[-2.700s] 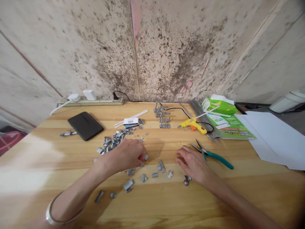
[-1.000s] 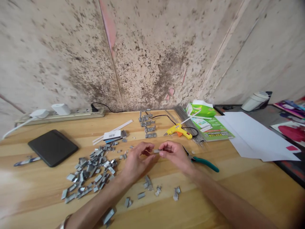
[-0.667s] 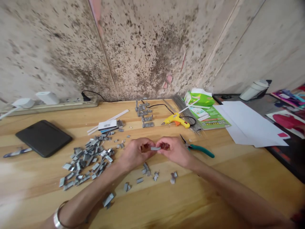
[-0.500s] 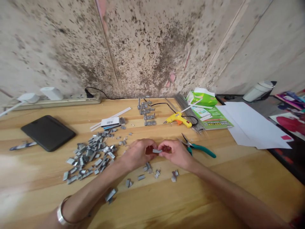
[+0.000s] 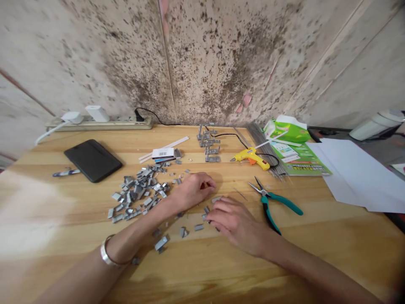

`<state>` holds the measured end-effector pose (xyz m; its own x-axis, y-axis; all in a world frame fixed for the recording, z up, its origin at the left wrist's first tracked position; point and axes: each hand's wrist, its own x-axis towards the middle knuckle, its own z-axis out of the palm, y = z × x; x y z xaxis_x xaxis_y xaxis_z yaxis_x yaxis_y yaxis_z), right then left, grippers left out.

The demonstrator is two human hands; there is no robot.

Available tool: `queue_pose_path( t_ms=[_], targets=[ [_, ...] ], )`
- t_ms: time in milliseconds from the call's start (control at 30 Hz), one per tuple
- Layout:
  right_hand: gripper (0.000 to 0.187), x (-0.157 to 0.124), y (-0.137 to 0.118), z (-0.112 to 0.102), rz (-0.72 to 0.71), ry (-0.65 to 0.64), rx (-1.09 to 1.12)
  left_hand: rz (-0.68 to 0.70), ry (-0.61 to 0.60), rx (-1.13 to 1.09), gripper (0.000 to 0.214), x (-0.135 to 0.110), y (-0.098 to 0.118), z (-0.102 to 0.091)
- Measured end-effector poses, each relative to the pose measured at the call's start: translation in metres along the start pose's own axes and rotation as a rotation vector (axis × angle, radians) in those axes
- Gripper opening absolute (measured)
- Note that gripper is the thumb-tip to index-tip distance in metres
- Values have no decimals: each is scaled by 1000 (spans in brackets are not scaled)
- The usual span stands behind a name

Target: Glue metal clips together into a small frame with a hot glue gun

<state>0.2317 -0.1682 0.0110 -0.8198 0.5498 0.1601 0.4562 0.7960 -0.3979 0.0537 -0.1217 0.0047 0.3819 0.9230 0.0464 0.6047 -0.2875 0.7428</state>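
Observation:
My left hand [image 5: 194, 191] hovers over the middle of the table with thumb and fingers curled together; whether anything small is between them is hidden. My right hand [image 5: 234, 221] reaches down to its right, fingers stretched and a little apart, at some small grey metal pieces [image 5: 206, 210]. A short grey strip [image 5: 216, 199] shows beside its index finger. Left of my left hand spreads a heap of grey metal pieces [image 5: 139, 190]. Long-nose pliers [image 5: 281, 197] with teal handles lie to the right, jaws apart. A thin wire [image 5: 239, 193] rests between hands and pliers.
Toward the wall stand small grey metal assemblies [image 5: 210, 145] and a yellow glue gun [image 5: 251, 157]. Thin rods [image 5: 262, 141], a green tissue pack [image 5: 287, 128] and white paper [image 5: 351, 173] lie right. A black tablet [image 5: 93, 160] and a power strip [image 5: 123, 123] are left.
My hands have parted. The right has come down toward the loose pieces, away from the small grey strip both hands were holding. The view has swung left.

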Motion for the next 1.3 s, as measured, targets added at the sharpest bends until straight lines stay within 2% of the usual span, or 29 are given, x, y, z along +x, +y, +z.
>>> queue_pose_path(
  t_ms=[67, 233, 300, 367, 433, 500, 567, 667, 867, 967, 1067, 1200, 1300],
  targets=[
    [18, 3, -7, 8, -13, -33, -49, 1, -5, 3, 15, -1, 2, 4],
    [16, 9, -21, 26, -68, -3, -266, -7, 10, -4, 14, -2, 3, 9],
    [17, 9, -24, 23, -125, -21, -258, 9, 24, -8, 14, -2, 1, 10],
    [16, 7, -23, 13, -129, 5, -141, 38, 39, -6, 15, -1, -2, 8],
    [16, 5, -13, -1, -19, 119, 28, 64, 61, 6, 16, 0, -5, 5],
    [16, 2, 1, -13, 206, 284, 105, 71, 74, 24, 16, 1, -8, 1],
    [15, -1, 17, -18, 358, 312, 78, 50, 43, 47, 17, 2, -9, -3],
    [13, -3, 33, -14, 434, 248, -42, 13, -60, 116, 16, 1, -8, -6],
    [17, -5, 39, -1, 349, 108, -302, 9, -124, 297, 14, -6, 3, 2],
    [16, -6, 39, -5, 322, 26, -219, 41, -125, 353, 13, -7, 6, 6],
    [13, -6, 37, -13, 368, 16, -113, 52, -127, 362, 13, -6, 7, 5],
    [10, -6, 35, -22, 497, 25, -186, 44, -111, 376, 13, -5, 6, 3],
    [13, -5, 35, -22, 496, -25, -246, 47, -96, 362, 13, -6, 5, 5]
  ],
)
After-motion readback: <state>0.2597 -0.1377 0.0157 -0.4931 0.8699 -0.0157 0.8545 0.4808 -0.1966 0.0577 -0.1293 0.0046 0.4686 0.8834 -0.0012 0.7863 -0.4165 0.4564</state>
